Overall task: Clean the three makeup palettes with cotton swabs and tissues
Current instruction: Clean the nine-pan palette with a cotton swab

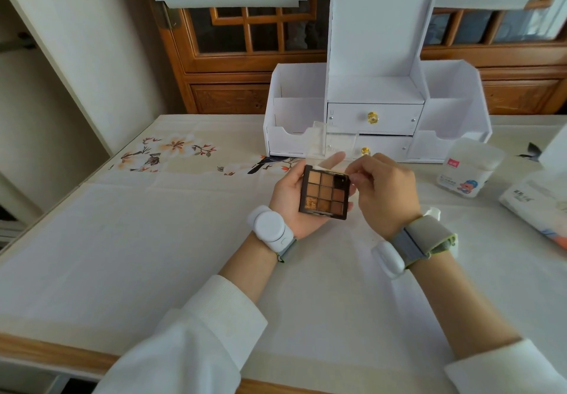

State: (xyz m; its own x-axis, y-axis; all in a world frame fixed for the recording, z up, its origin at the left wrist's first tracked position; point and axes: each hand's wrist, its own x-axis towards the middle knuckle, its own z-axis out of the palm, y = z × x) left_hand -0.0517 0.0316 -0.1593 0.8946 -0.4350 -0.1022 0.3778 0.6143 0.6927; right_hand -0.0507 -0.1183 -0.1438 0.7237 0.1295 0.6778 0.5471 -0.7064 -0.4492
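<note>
An open brown eyeshadow palette (325,192) with nine tan, orange and dark pans lies in my left hand (288,197), whose fingers curl round its edges above the table. Its clear lid (333,142) stands up behind it. My right hand (385,192) pinches a thin cotton swab (320,167); the white tip touches the palette's top left edge. The swab's shaft is mostly hidden by my fingers.
A white desk organiser (377,117) with two gold-knobbed drawers stands behind the hands. A cotton swab tub (468,171) and a tissue pack (534,206) lie at the right. A floral tablecloth (153,240) covers the table.
</note>
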